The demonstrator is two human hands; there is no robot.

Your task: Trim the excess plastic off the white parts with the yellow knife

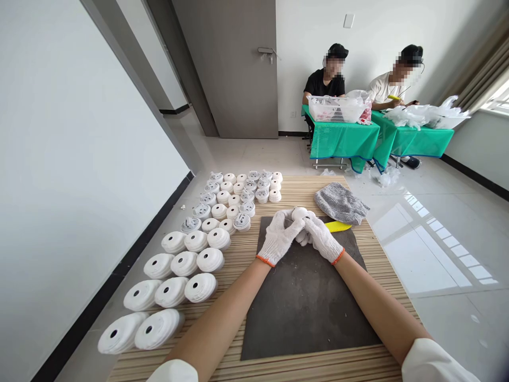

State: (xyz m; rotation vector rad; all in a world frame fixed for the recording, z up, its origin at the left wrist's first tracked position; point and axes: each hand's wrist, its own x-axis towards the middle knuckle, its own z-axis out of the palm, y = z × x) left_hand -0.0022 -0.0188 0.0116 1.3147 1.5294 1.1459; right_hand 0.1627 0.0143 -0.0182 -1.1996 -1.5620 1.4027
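Both my hands wear white knit gloves with orange cuffs and meet over the far part of a dark grey mat. Between them is a small white rounded part, mostly covered by the fingers. My left hand is closed on its left side, and my right hand closes around it from the right. Just beyond the right hand, a yellow-handled tool lies at the mat's far edge; its other end is hidden. A crumpled grey cloth lies behind it.
Rows of white round housings with dark centre holes stand left on the striped table. Farther back, several grey-topped units stand among them. Two people sit at green-covered tables holding a white basket and plastic bags.
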